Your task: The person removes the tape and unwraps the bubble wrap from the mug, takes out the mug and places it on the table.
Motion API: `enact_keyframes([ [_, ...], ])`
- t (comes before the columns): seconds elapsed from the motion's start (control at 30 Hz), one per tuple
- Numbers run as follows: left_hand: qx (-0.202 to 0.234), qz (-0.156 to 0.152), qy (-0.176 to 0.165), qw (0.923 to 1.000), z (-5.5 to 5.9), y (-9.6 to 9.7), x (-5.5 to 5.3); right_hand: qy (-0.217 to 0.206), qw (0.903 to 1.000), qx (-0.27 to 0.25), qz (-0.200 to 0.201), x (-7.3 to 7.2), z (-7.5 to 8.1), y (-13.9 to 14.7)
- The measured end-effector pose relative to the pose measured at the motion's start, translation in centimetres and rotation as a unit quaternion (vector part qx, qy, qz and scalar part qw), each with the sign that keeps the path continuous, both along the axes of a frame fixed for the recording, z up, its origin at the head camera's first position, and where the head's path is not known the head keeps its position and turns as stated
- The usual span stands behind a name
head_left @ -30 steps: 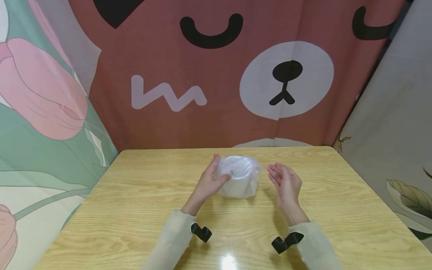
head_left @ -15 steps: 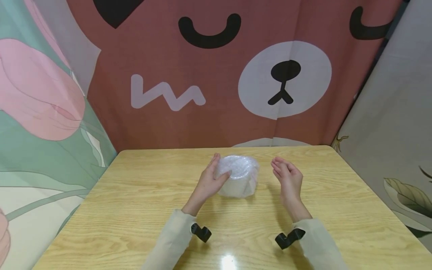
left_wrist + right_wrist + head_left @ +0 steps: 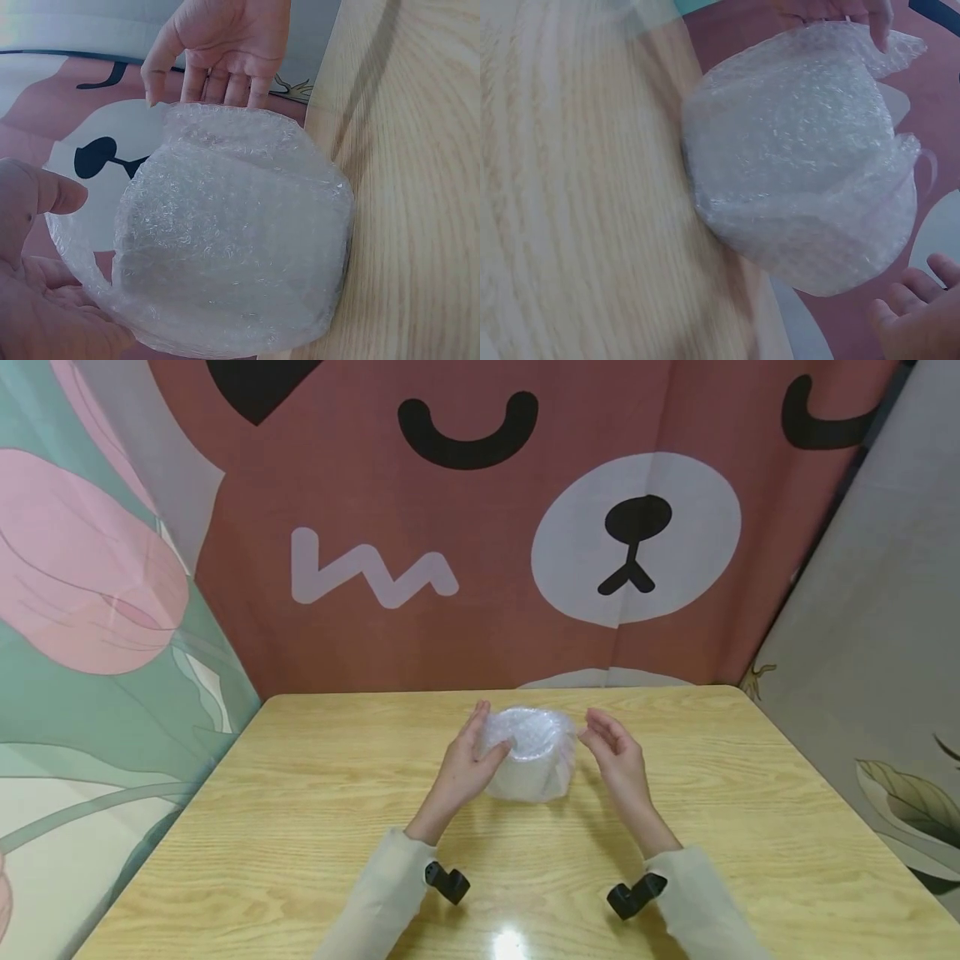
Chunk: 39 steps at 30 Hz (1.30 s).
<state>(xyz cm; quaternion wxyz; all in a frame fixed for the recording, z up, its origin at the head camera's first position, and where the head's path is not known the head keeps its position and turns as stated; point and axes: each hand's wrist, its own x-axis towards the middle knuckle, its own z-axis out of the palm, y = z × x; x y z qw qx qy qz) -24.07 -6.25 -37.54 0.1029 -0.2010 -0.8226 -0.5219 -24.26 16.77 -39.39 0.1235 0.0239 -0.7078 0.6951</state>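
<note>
A round, pale object bundled in clear bubble wrap sits on the table. Its kind is hidden by the wrap. My left hand holds the bundle at its left side, thumb over the top rim and fingers along the outer side. In the left wrist view, a loose flap of bubble wrap lies between that thumb and the fingers. At the bundle's right is my right hand, fingers relaxed and slightly bent. Its thumb tip is close to the wrap's edge; I cannot tell whether they touch.
The wooden table extends to both sides and in front of the bundle. Behind it hangs a brown curtain with a bear's face. Patterned cloths flank the table left and right. Small black devices sit on both wrists.
My right hand first draws slightly away to the right, then comes back left to the wrap's edge with its thumb out. My left hand and the bundle stay nearly in place.
</note>
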Motion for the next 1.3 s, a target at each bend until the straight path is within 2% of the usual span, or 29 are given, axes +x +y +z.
enact_keyframes([
  [0.27,0.027,0.02,0.037,0.9988,0.0,0.2,0.0,0.033,0.9969,0.054,0.046,-0.1,-0.3,-1.0],
  [0.47,0.045,0.035,0.055,0.9968,0.1,0.3,0.1,0.033,0.9924,0.102,0.06,0.1,-0.4,-1.6],
  [0.77,0.06,0.041,0.057,0.9957,0.4,0.3,0.2,0.037,0.9902,0.127,0.044,0.3,-0.6,-2.1],
  [1.03,0.061,0.045,0.051,0.9958,0.1,0.1,0.2,0.036,0.9871,0.152,0.036,0.2,-1.1,-2.3],
  [1.3,0.068,0.049,0.067,0.9942,0.3,0.1,0.4,0.036,0.9861,0.158,0.036,0.2,-1.2,-2.4],
])
